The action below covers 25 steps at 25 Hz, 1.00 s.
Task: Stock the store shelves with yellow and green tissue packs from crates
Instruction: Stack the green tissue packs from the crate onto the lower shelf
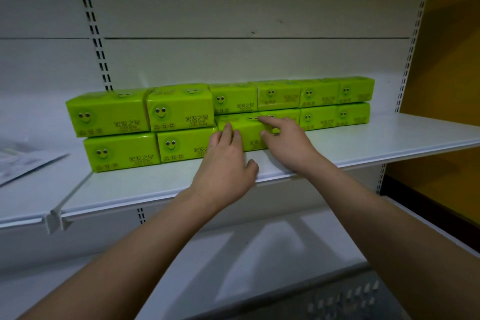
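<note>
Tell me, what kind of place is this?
Probably a shop aisle. White metal shelves hang on slotted uprights, and green tissue packs sit stacked in rows. The left hand and right hand are placing one more pack.

Tissue packs stand two high in a row along the shelf, the left stacks nearer its front edge. Both hands touch a lower pack mid-row, left hand beside right hand. Papers lie far left.
</note>
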Motion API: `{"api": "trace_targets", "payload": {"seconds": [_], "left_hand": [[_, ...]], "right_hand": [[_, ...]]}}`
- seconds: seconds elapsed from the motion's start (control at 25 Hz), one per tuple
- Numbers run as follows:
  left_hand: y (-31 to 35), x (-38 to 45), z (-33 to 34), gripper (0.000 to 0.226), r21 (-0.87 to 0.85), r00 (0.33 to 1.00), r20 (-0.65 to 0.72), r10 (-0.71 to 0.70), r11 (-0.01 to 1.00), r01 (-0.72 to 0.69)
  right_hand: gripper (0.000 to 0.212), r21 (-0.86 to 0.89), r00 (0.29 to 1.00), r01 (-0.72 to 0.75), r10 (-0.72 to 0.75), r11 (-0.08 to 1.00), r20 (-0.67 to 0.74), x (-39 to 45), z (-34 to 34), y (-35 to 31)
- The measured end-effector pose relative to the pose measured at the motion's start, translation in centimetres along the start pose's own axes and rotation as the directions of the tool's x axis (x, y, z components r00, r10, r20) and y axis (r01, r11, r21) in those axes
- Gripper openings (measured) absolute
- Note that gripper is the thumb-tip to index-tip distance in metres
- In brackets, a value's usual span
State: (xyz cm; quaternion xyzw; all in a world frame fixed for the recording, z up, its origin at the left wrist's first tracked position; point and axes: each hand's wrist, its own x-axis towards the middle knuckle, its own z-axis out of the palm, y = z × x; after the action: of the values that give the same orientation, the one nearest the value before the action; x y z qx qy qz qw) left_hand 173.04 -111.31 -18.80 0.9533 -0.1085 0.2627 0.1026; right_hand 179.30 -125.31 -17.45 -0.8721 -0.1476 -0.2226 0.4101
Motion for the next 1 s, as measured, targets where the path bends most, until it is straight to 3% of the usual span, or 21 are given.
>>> {"api": "trace_targets", "payload": {"seconds": [0.08, 0.16, 0.24, 0.32, 0.36, 0.4, 0.48, 0.52, 0.6, 0.68, 0.76, 0.88, 1.0], "left_hand": [[0.0, -0.1, -0.1, 0.061, -0.074, 0.997, -0.078, 0.015, 0.997, -0.021], [0.7, -0.9, -0.7, 0.045, -0.196, 0.963, -0.243, 0.112, 0.967, -0.162], [2.3, -3.0, -1.5, 0.025, -0.430, 0.936, -0.294, 0.194, 0.847, -0.311], [3.7, -6.5, -1.7, 0.017, -0.714, 0.966, -0.120, 0.227, 0.657, -0.243], [4.2, -8.2, -1.2, 0.017, -0.805, 0.969, 0.021, 0.247, 0.579, -0.130], [4.3, -9.8, -0.4, 0.019, -0.825, 0.940, 0.197, 0.277, 0.565, 0.007], [3.7, -12.5, 2.5, 0.020, -0.700, 0.793, 0.525, 0.307, 0.687, 0.197], [3.1, -13.6, 4.1, 0.019, -0.618, 0.699, 0.656, 0.284, 0.734, 0.282], [2.2, -15.6, 6.9, 0.013, -0.464, 0.508, 0.840, 0.190, 0.736, 0.493], [1.6, -17.6, 8.8, 0.011, -0.313, 0.375, 0.925, 0.060, 0.678, 0.665], [1.4, -19.5, 9.8, 0.004, -0.217, 0.299, 0.953, -0.046, 0.585, 0.781], [0.7, -21.6, 11.6, 0.030, -0.108, 0.193, 0.970, -0.145, 0.455, 0.884], [0.3, -22.8, 13.3, 0.039, -0.023, 0.087, 0.979, -0.184, 0.324, 0.946]], "right_hand": [[0.043, 0.038, 1.000, -0.005, 0.005, 0.999, -0.003, -0.1, -0.4, -0.1], [0.034, 0.093, 0.991, 0.060, -0.049, 0.994, -0.122, -0.9, -1.0, -0.4], [0.018, 0.203, 0.974, 0.133, -0.090, 0.970, -0.209, -2.5, -2.0, -1.1], [0.024, 0.453, 0.999, 0.027, -0.005, 0.891, -0.048, -5.6, -3.2, -1.7], [0.033, 0.575, 0.988, -0.125, 0.050, 0.808, 0.143, -7.2, -3.7, -1.7], [0.044, 0.613, 0.921, -0.320, 0.086, 0.722, 0.379, -8.8, -4.1, -1.4], [0.060, 0.449, 0.651, -0.616, 0.098, 0.647, 0.752, -12.1, -4.0, 0.5], [0.064, 0.335, 0.512, -0.690, 0.106, 0.641, 0.853, -13.5, -3.4, 1.8], [0.066, 0.131, 0.332, -0.756, 0.203, 0.641, 0.921, -16.4, -1.5, 4.5], [0.057, -0.009, 0.255, -0.793, 0.345, 0.609, 0.903, -19.4, 0.8, 6.9], [0.043, -0.086, 0.220, -0.818, 0.448, 0.568, 0.867, -22.2, 3.0, 8.6], [0.020, -0.127, 0.188, -0.837, 0.498, 0.532, 0.847, -25.4, 5.2, 9.6], [0.024, -0.094, 0.186, -0.874, 0.507, 0.477, 0.841, -26.8, 6.7, 10.0]]}}
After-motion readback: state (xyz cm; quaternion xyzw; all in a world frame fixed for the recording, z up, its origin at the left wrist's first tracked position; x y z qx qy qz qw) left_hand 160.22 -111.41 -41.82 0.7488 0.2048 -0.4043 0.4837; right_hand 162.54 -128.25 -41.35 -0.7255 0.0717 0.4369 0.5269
